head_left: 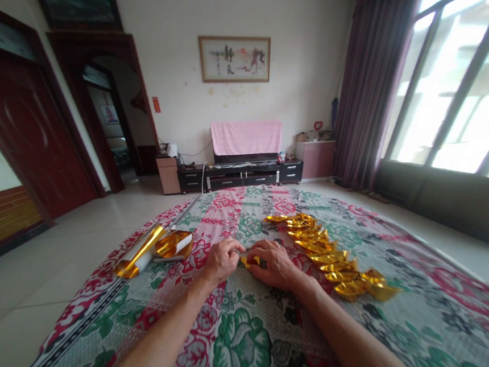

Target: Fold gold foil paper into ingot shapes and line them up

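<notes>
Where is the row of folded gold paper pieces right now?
The row of gold pieces lies on the floral cloth, just right of the right hand, in the head view.

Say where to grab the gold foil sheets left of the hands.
Likely the upcurled right edge of the gold foil sheets, coming from the right, past the left hand. That edge stands off the floral cloth, so fingers can slip under; the rest lies flat. The left and the right hand pinch a small gold piece.

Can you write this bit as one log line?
left hand, right hand: pinching gold foil piece | folded pieces: row, right | foil sheets: left | floral cloth: underneath
</notes>
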`<move>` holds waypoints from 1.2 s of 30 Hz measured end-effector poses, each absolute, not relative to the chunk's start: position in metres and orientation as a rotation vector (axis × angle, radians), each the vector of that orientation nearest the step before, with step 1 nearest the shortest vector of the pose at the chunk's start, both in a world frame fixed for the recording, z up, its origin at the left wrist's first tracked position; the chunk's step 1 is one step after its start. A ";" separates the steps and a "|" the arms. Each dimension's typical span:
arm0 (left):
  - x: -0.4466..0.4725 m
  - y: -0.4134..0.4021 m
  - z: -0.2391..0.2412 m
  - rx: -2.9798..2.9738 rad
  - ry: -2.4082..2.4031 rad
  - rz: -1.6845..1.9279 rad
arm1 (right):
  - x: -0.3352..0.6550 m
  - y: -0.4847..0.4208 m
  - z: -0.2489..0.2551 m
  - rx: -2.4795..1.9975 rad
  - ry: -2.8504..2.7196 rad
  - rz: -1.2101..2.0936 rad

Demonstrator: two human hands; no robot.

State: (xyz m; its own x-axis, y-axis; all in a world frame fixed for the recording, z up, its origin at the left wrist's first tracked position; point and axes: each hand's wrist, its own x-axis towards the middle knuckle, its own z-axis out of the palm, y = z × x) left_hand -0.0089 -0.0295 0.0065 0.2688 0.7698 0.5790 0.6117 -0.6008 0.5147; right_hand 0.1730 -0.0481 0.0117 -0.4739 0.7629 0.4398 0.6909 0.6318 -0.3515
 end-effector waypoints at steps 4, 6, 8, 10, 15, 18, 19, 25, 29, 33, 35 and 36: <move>-0.007 -0.033 0.008 2.437 1.360 1.201 | 0.174 -0.047 0.013 -1.119 -2.288 0.176; -0.006 -0.035 0.010 2.523 1.298 1.173 | 0.175 -0.046 0.014 -1.111 -2.297 0.189; -0.006 -0.039 0.013 2.611 1.204 1.114 | 0.176 -0.044 0.015 -1.103 -2.318 0.208; -0.006 -0.043 0.016 2.668 1.142 1.051 | 0.177 -0.042 0.014 -1.103 -2.333 0.217; -0.007 -0.047 0.020 2.756 1.013 0.886 | 0.179 -0.036 0.009 -1.094 -2.340 0.228; -0.007 -0.045 0.020 2.808 0.975 0.799 | 0.180 -0.034 0.008 -1.074 -2.350 0.224; -0.007 -0.045 0.019 2.829 0.974 0.777 | 0.180 -0.034 0.009 -1.067 -2.358 0.221; -0.005 -0.042 0.017 2.896 0.995 0.719 | 0.182 -0.039 0.017 -1.064 -2.406 0.262; -0.005 -0.041 0.017 2.848 1.000 0.746 | 0.184 -0.040 0.020 -1.075 -2.417 0.287; -0.007 -0.038 0.015 2.769 0.954 0.793 | 0.185 -0.039 0.021 -1.076 -2.447 0.294; -0.008 -0.036 0.015 2.732 0.951 0.809 | 0.185 -0.039 0.022 -1.082 -2.457 0.292; -0.009 -0.036 0.014 2.718 0.953 0.814 | 0.185 -0.039 0.022 -1.083 -2.459 0.291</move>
State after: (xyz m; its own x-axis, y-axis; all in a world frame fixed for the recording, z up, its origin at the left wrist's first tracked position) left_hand -0.0086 -0.0360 0.0144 0.6512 0.6151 0.4445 0.5348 -0.7875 0.3063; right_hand 0.1854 -0.0393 0.0219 -0.5990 0.7406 0.3045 0.6489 0.6718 -0.3574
